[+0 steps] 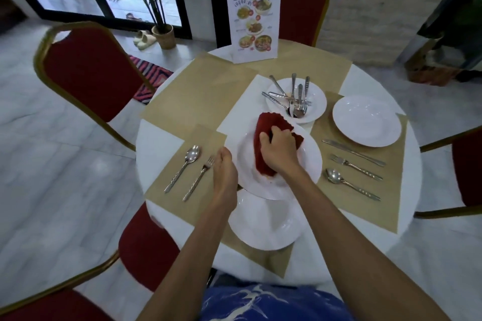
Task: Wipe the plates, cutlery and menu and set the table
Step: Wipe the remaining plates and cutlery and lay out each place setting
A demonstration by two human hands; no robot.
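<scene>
Steel spoon (192,154): lies on a tan mat (167,182), well left of the held plate.
Left fork (206,167): just left of the held plate, parallel to the spoon.
Left hand (225,172): curled over the held plate's left rim and gripping it; the fingers beneath are hidden.
Menu (253,21): stands upright beyond the held plate. "MENU" is readable at the top, the script line under it is not, and dish photos fill the rest.
Near plate (263,224): white, bare, on this side of the held plate, its far edge covered by it.
Cloth (268,125): dark red, soft and bunched, pressed on the held plate's middle.
Held plate (307,161): white and glazed, apparently tilted above the table. I judge it stiff, slick and breakable, so it is best taken at the rim with fingers underneath, as the left hand does.
Right hand (279,148): fingers clenched into the cloth, on top of the held plate.
Pile (294,101): unsorted cutlery on a plate just beyond the held plate.
Right setting: knife (353,152), fork (356,167) and spoon (352,185) lie side by side, right of the held plate.
Right plate (366,120): bare, beyond that setting, apart from the held plate.
</scene>
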